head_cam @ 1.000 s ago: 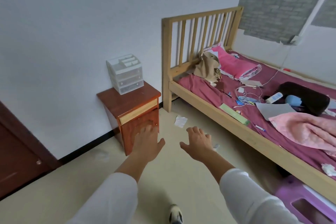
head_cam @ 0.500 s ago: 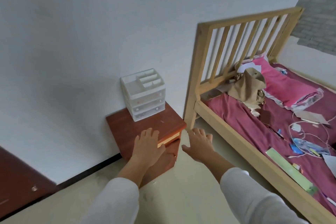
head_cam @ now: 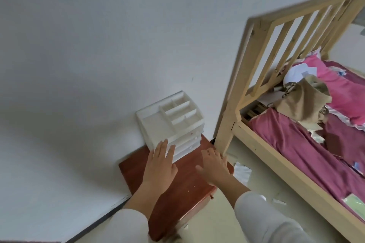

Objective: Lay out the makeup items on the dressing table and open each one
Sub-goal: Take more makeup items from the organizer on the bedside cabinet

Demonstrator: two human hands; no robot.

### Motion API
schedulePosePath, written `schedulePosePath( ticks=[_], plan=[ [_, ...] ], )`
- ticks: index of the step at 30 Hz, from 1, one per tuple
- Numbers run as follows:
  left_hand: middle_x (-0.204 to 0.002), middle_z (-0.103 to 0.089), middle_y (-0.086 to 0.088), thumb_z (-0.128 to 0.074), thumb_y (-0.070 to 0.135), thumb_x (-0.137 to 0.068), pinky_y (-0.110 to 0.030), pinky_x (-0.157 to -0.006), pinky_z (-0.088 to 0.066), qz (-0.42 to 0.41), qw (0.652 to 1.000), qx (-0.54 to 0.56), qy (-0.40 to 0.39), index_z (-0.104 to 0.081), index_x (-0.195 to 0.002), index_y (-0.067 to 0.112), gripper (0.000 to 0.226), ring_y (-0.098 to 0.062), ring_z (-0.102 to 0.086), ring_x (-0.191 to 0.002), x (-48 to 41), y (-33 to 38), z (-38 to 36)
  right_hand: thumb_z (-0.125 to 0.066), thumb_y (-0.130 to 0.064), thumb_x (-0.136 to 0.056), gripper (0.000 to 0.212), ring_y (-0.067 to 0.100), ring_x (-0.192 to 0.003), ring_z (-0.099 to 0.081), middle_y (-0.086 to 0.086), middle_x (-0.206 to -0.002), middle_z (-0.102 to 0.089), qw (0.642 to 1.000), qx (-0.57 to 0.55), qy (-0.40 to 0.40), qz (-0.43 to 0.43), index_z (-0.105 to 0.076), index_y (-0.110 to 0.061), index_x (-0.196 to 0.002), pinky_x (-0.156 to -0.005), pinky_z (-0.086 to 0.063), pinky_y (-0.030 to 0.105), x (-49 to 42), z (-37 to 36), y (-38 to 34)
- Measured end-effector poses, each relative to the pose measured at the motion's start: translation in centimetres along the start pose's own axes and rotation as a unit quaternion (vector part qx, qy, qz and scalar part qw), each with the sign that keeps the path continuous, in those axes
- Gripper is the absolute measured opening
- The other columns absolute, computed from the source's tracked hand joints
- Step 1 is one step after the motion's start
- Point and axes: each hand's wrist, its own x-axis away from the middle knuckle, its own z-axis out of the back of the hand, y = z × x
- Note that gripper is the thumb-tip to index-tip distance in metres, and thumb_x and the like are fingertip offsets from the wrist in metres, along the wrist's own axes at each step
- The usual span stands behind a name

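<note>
A white plastic drawer organiser (head_cam: 171, 122) with open top compartments stands at the back of a small reddish-brown wooden table (head_cam: 183, 187), against the wall. My left hand (head_cam: 161, 165) is stretched out with straight fingers, its fingertips at the organiser's front left corner. My right hand (head_cam: 214, 165) hovers with spread fingers over the table's right side, just right of the organiser, holding nothing. No loose makeup items show on the table top; the drawers' contents are hidden.
A wooden bed frame (head_cam: 246, 77) with a slatted headboard stands right of the table, its post close to my right hand. A tan bag (head_cam: 304, 100), pink pillow (head_cam: 343, 89) and clutter lie on the magenta sheet. Paper scraps (head_cam: 242, 171) litter the floor.
I have come closer to the table, so it and the organiser look larger. Both hands have reached forward, the left one up to the organiser's front.
</note>
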Motion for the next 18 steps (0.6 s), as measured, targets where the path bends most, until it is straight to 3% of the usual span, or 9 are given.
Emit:
schedulePosePath(
  ticks=[2,6,9,11,13,16,18],
  plan=[
    [-0.160,-0.005,-0.008,-0.036,0.036,-0.098,-0.041,-0.121,-0.009,-0.026,1.000,-0.015,-0.008,-0.012,-0.151,0.021,0.060,-0.024,-0.004,-0.148,-2.3,-1.8,-0.3,-0.047,-0.040,-0.092,0.058,0.024,-0.137,-0.029,0.004,-0.148,-0.034,0.999,-0.023,-0.015,-0.019,-0.032,-0.018,-0.144,-0.112,-0.023,0.047,-2.4,-0.4,-1.4],
    [-0.152,-0.034,-0.009,-0.050,0.035,-0.093,-0.045,-0.113,-0.026,-0.050,0.998,-0.038,-0.006,-0.034,-0.145,0.018,0.057,-0.026,-0.028,-0.142,-5.3,-4.9,-1.5,-0.046,-0.038,-0.093,0.055,0.024,-0.137,-0.029,0.003,-0.149,-0.033,0.994,-0.095,-0.032,-0.047,-0.033,-0.021,-0.143,-0.110,-0.025,0.047,-6.0,-1.0,-3.6],
    [-0.145,-0.046,-0.005,-0.028,0.033,-0.096,-0.043,-0.112,-0.026,-0.065,0.997,-0.035,-0.003,-0.037,-0.143,0.018,0.051,-0.025,-0.031,-0.141,-6.1,-6.0,-2.2,-0.049,-0.035,-0.092,0.048,0.022,-0.129,-0.040,0.003,-0.143,-0.041,0.973,-0.207,-0.046,-0.091,-0.041,-0.023,-0.138,-0.107,-0.032,0.045,-8.2,-1.8,-4.7],
    [-0.151,-0.037,-0.002,-0.023,0.031,-0.099,-0.041,-0.116,-0.013,-0.072,0.997,-0.022,-0.014,-0.026,-0.148,0.021,0.050,-0.024,-0.018,-0.145,-6.2,-6.1,-2.5,-0.052,-0.028,-0.091,0.042,0.019,-0.113,-0.051,0.005,-0.135,-0.050,0.922,-0.354,-0.048,-0.150,-0.048,-0.019,-0.132,-0.098,-0.043,0.037,-9.3,-2.1,-5.3],
    [-0.158,-0.018,0.000,-0.027,0.027,-0.101,-0.038,-0.117,0.004,-0.073,0.997,-0.005,-0.028,-0.007,-0.151,0.023,0.054,-0.021,0.003,-0.147,-6.3,-6.1,-2.5,-0.052,-0.019,-0.091,0.034,0.018,-0.107,-0.051,0.005,-0.127,-0.055,0.836,-0.502,-0.056,-0.215,-0.056,-0.011,-0.124,-0.091,-0.045,0.032,-10.1,-2.2,-5.7],
    [-0.160,-0.007,0.002,-0.019,0.030,-0.102,-0.037,-0.117,0.010,-0.066,0.998,0.007,-0.023,0.004,-0.150,0.026,0.054,-0.018,0.011,-0.147,-6.2,-5.9,-1.8,-0.054,-0.015,-0.087,0.011,0.014,-0.087,-0.050,0.000,-0.100,-0.054,0.705,-0.643,-0.062,-0.292,-0.061,-0.013,-0.096,-0.074,-0.047,0.030,-10.7,-2.5,-6.0],
    [-0.160,-0.006,0.002,-0.014,0.034,-0.102,-0.036,-0.118,0.010,-0.060,0.998,0.017,-0.028,0.006,-0.150,0.027,0.052,-0.017,0.010,-0.147,-6.3,-5.8,-1.7,-0.056,-0.017,-0.082,0.003,0.012,-0.076,-0.045,-0.001,-0.089,-0.051,0.641,-0.698,-0.057,-0.314,-0.060,-0.017,-0.082,-0.070,-0.041,0.030,-10.9,-2.9,-6.2]
  ],
)
